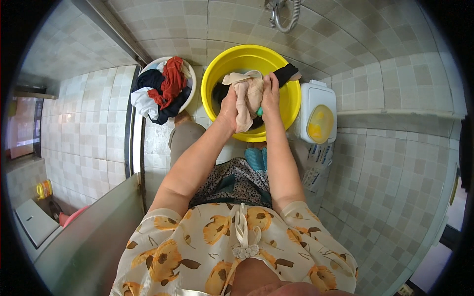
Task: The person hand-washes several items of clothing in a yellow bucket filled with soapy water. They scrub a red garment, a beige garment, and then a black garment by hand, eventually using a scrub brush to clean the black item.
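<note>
Over a large yellow basin [210, 69] I hold a bunched beige cloth garment [247, 93]. Its left side is gripped by my left hand [228, 108], with a fold hanging down past the wrist. My right hand [270, 97] is closed on the right side of the cloth. A small green object [259, 112] shows beside that palm; its kind is not clear. Dark cloth [220, 92] lies inside the basin, partly hidden by the garment and my hands. A black cloth piece [285, 74] with a pinkish end rests across the right rim.
Left of the basin, a white tub [191, 81] is heaped with red, navy and white clothes [173, 81]. To the right stands a white lidded box [318, 91] with a yellow oval container [320, 123] against it. A metal shower hose [289, 24] hangs on the tiled wall.
</note>
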`<move>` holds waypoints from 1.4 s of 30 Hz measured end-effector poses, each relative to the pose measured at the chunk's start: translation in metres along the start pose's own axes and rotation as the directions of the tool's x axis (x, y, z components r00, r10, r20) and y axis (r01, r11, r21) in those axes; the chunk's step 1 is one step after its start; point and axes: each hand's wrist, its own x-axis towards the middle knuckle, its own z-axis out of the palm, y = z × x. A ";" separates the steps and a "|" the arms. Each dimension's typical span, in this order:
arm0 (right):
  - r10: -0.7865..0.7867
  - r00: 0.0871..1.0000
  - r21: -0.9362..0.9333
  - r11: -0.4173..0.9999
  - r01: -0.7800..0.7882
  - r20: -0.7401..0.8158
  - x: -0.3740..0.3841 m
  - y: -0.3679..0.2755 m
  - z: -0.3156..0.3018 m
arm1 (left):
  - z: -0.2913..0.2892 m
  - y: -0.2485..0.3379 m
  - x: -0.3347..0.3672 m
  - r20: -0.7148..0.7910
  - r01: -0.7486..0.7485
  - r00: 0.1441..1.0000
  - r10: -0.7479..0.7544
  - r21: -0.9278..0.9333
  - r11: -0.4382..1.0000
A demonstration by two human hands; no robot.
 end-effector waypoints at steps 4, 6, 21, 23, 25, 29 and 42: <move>0.104 0.967 0.349 0.919 -0.182 0.231 0.008 0.038 -0.015 | 0.028 -0.002 -0.019 0.198 0.118 0.974 -0.110 -0.028 0.993; 0.231 0.826 0.615 0.573 -0.542 0.513 0.005 0.045 -0.020 | 0.036 0.000 -0.022 0.278 0.142 0.954 -0.117 -0.070 0.987; 0.084 0.947 0.569 0.782 -0.255 0.309 0.000 -0.056 -0.062 | -0.012 0.010 0.008 -0.215 0.104 0.976 -0.045 0.272 0.957; 0.070 0.968 0.598 0.775 -0.205 0.240 0.004 -0.089 -0.065 | -0.017 0.016 0.007 -0.364 0.135 0.931 0.030 0.419 0.898; 0.011 0.947 0.654 0.720 -0.229 0.320 0.011 -0.112 -0.066 | -0.019 0.018 0.008 -0.386 0.121 0.921 0.056 0.418 0.900; -0.260 0.921 0.364 0.920 0.145 0.290 0.001 -0.111 -0.052 | 0.026 0.014 -0.023 -0.034 -0.059 0.997 0.069 0.247 0.967; -0.687 0.530 -0.332 0.414 0.848 0.497 -0.069 -0.151 0.021 | 0.016 0.030 -0.021 0.458 -0.013 0.876 0.150 -0.287 0.958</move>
